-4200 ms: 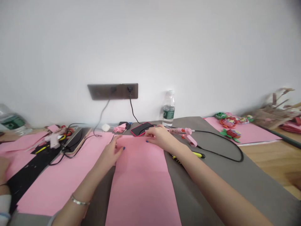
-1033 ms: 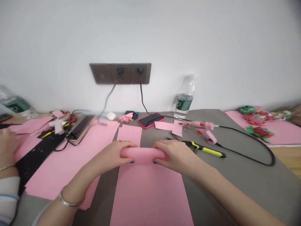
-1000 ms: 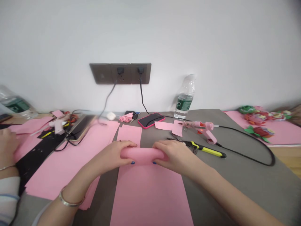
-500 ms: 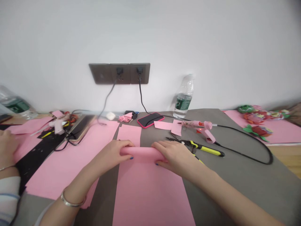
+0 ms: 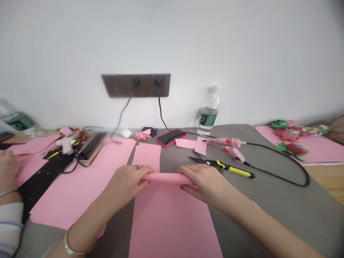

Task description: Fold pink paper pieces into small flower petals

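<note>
A rolled tube of pink paper (image 5: 167, 178) lies crosswise between my hands, over a flat pink sheet (image 5: 174, 222) that stretches toward me. Whether the tube is the sheet's own far end, I cannot tell. My left hand (image 5: 131, 181) is closed around the tube's left end, thumb on the near side. Around its right end my right hand (image 5: 200, 181) is closed the same way. Just beyond my right hand are yellow-and-black pliers (image 5: 223, 167) and a pink glue gun (image 5: 228, 145) with a red light. Small pink paper pieces (image 5: 192, 143) touch the gun's nozzle.
Left are a stack of pink sheets (image 5: 80, 190), a phone (image 5: 94, 145), another glue gun (image 5: 66, 143) and another person's hand (image 5: 8, 168). A pink-edged phone (image 5: 172, 137) and a water bottle (image 5: 208, 116) stand near the wall. Paper flowers (image 5: 292, 148) lie right; a black cable (image 5: 290, 157) loops there.
Both hands have come slightly nearer to me and a little apart. The paper between them now looks like a tighter, narrower tube.
</note>
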Available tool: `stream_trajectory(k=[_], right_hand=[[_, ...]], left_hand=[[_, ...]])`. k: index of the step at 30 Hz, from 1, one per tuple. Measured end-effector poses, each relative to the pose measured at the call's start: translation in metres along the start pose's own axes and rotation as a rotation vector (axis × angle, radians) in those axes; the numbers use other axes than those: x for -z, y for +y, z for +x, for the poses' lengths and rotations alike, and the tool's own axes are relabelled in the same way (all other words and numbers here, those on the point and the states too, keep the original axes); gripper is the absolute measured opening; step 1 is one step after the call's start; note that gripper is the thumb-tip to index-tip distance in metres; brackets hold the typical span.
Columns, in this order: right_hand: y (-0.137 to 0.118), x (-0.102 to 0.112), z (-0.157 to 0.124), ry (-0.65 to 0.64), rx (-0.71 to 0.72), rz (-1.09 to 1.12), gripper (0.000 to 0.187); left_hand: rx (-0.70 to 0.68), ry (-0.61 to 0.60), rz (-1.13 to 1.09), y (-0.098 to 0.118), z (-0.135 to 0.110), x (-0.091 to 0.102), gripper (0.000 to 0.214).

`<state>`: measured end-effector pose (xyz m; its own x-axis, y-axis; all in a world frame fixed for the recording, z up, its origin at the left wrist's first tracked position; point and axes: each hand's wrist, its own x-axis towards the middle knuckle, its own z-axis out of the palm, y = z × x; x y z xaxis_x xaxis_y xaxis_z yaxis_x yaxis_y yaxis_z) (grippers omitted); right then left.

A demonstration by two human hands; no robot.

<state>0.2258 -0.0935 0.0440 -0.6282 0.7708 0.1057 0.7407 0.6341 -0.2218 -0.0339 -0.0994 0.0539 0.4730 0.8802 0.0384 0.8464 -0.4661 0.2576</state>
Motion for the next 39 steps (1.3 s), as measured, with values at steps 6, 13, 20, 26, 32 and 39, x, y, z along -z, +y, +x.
stream_trajectory(k=[6, 13, 20, 26, 32, 39], right_hand=[[0.001, -0.005, 0.0, 0.073, 0.038, -0.065, 0.024], [0.002, -0.01, 0.004, 0.029, 0.063, -0.122, 0.02], [-0.001, -0.014, 0.006, 0.027, 0.061, -0.159, 0.019], [0.0, -0.013, 0.007, 0.034, 0.057, -0.176, 0.019], [-0.004, -0.019, -0.004, 0.061, 0.056, -0.221, 0.021], [-0.003, -0.014, -0.015, 0.121, 0.018, 0.011, 0.029]], left_hand=[[-0.081, 0.014, 0.167, 0.004, -0.003, -0.003, 0.024], [-0.051, -0.091, 0.251, 0.018, 0.005, -0.002, 0.022], [-0.083, -0.135, 0.248, 0.028, 0.016, -0.018, 0.022], [-0.034, -0.173, 0.222, 0.028, 0.022, -0.016, 0.02], [0.031, -0.236, 0.332, 0.05, 0.009, -0.019, 0.028], [0.064, -0.187, 0.121, 0.046, 0.003, -0.019, 0.032]])
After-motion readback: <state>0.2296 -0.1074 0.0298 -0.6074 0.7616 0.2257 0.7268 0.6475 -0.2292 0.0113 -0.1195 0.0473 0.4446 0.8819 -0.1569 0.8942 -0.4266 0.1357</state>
